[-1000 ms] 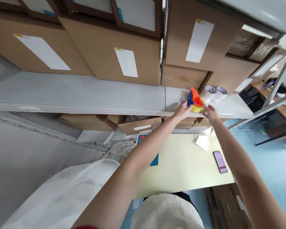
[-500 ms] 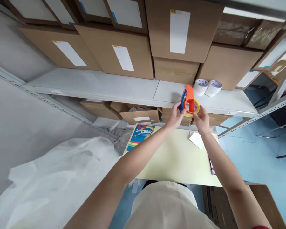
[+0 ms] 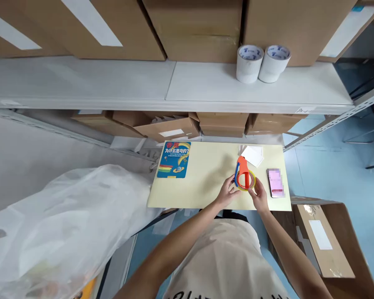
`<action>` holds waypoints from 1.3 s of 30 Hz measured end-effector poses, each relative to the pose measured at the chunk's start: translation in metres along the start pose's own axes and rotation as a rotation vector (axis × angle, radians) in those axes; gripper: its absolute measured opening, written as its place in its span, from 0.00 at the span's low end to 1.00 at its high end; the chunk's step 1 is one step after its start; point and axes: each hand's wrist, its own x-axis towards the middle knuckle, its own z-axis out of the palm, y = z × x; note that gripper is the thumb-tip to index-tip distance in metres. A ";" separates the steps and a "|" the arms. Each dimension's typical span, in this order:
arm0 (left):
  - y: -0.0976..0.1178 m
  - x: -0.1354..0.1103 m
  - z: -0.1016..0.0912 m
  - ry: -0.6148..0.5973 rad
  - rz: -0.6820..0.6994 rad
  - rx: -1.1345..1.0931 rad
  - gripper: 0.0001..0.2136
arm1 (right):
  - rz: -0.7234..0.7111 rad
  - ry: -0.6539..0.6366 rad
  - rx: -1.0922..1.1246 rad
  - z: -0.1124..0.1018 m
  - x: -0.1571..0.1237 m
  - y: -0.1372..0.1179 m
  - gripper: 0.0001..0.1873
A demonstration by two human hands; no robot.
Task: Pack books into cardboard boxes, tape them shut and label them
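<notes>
An orange and blue tape dispenser (image 3: 243,175) with a yellow roll sits low over the pale yellow table (image 3: 205,182), near its front right part. My left hand (image 3: 227,192) grips its left side with curled fingers. My right hand (image 3: 259,195) holds its right side, fingers closed on the roll. A phone (image 3: 276,182) lies just right of the dispenser, and white paper slips (image 3: 253,154) lie behind it.
A colourful book (image 3: 174,159) lies at the table's back left. Two white tape rolls (image 3: 263,62) stand on the grey shelf (image 3: 112,85) under brown cartons. A large white plastic bag (image 3: 62,224) fills the left. An open carton (image 3: 327,245) stands at the right.
Both hands brought the tape dispenser from the shelf edge down to the table beside the phone. The view tilted downward with them.
</notes>
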 end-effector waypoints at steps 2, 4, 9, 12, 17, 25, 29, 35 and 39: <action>-0.019 0.006 -0.002 -0.005 -0.072 0.036 0.35 | 0.048 0.012 -0.009 -0.008 -0.003 0.023 0.45; -0.032 0.011 -0.004 -0.021 -0.107 0.074 0.35 | 0.068 0.020 -0.018 -0.013 -0.004 0.040 0.43; -0.048 0.025 -0.003 -0.069 -0.075 0.116 0.37 | 0.075 0.067 -0.003 -0.017 0.000 0.061 0.44; -0.054 0.035 -0.001 -0.079 -0.081 0.145 0.39 | 0.099 0.085 0.011 -0.017 0.007 0.065 0.46; -0.065 0.047 0.002 -0.144 -0.088 0.165 0.42 | 0.090 0.058 0.002 -0.020 0.012 0.067 0.46; -0.084 0.023 -0.014 -0.153 -0.165 0.188 0.51 | 0.112 -0.031 -0.073 -0.022 0.003 0.076 0.55; -0.081 -0.013 -0.047 -0.110 -0.115 0.260 0.51 | 0.040 -0.037 -0.318 -0.023 -0.004 0.074 0.60; -0.051 -0.071 -0.107 0.005 -0.003 0.469 0.45 | -0.279 -0.123 -0.546 -0.002 -0.009 0.047 0.55; -0.013 -0.114 -0.154 0.144 0.167 0.680 0.37 | -0.269 -0.205 -0.375 0.048 -0.010 0.033 0.54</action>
